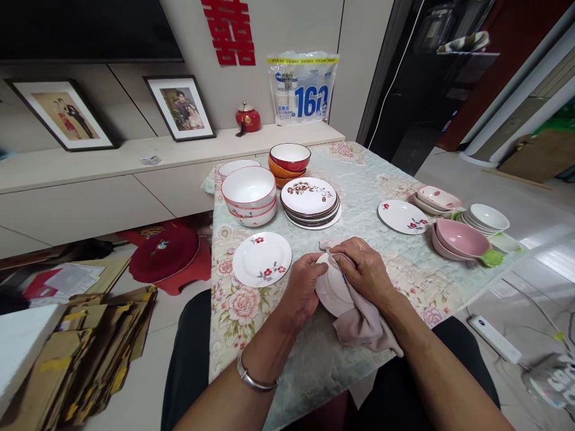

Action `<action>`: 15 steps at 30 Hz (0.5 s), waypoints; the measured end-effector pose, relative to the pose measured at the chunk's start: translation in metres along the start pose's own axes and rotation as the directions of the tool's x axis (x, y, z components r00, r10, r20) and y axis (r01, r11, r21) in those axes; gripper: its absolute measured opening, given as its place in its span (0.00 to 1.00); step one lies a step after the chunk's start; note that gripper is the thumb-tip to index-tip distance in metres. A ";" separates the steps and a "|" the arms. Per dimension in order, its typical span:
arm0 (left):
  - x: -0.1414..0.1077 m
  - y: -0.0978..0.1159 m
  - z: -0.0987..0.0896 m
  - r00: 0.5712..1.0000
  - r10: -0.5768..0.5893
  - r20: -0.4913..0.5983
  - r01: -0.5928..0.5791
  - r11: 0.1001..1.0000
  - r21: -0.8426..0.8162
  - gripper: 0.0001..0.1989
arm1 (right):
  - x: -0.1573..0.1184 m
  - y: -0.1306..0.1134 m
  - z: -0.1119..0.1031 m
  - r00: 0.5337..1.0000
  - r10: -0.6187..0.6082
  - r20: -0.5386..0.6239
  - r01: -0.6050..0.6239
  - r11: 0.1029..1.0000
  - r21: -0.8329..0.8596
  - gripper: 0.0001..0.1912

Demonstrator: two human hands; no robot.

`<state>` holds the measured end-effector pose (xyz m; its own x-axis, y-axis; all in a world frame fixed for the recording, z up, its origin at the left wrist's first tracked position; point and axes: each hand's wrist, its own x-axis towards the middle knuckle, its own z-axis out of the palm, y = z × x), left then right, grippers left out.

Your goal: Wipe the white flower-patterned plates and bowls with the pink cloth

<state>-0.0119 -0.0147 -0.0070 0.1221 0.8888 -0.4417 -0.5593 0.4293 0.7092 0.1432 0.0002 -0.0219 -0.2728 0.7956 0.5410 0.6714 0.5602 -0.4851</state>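
Observation:
A white plate (327,294) is held tilted above the near part of the table. My left hand (302,288) grips its left edge, the thumb lying on the plate. Around the far right rim my right hand (363,267) is closed on a pale pink cloth (366,323), which is pressed against the plate and hangs down over its right side. Just left of my hands, a white plate with red flowers (251,258) lies flat on the flowered tablecloth (242,311). Beyond them stands a stack of brown-flowered plates (309,197).
Stacked white bowls with red rims (249,194) and red and orange bowls (290,158) stand at the back. Another flowered plate (401,216), pink bowls (462,238) and small white bowls (489,216) sit on the right. Flattened cardboard (94,347) lies on the floor left.

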 end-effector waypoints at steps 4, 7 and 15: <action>-0.002 0.000 0.002 1.000 0.015 0.004 -0.014 0.998 -0.061 0.18 | 0.000 0.001 -0.002 0.997 0.048 -0.066 -0.051 0.998 -0.047 0.10; -0.002 0.000 0.003 0.999 0.043 -0.005 -0.043 0.995 -0.091 0.19 | -0.001 0.006 -0.002 0.981 0.134 -0.141 -0.148 0.984 -0.101 0.10; -0.001 0.000 0.003 0.986 0.153 -0.060 -0.160 0.978 -0.131 0.21 | -0.002 0.006 -0.002 0.973 0.124 -0.196 -0.154 0.977 -0.148 0.09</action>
<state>-0.0097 -0.0152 -0.0053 -0.0145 0.9329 -0.3599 -0.6742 0.2567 0.6925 0.1493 0.0013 -0.0245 -0.0468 0.7979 0.6010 0.7997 0.3904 -0.4561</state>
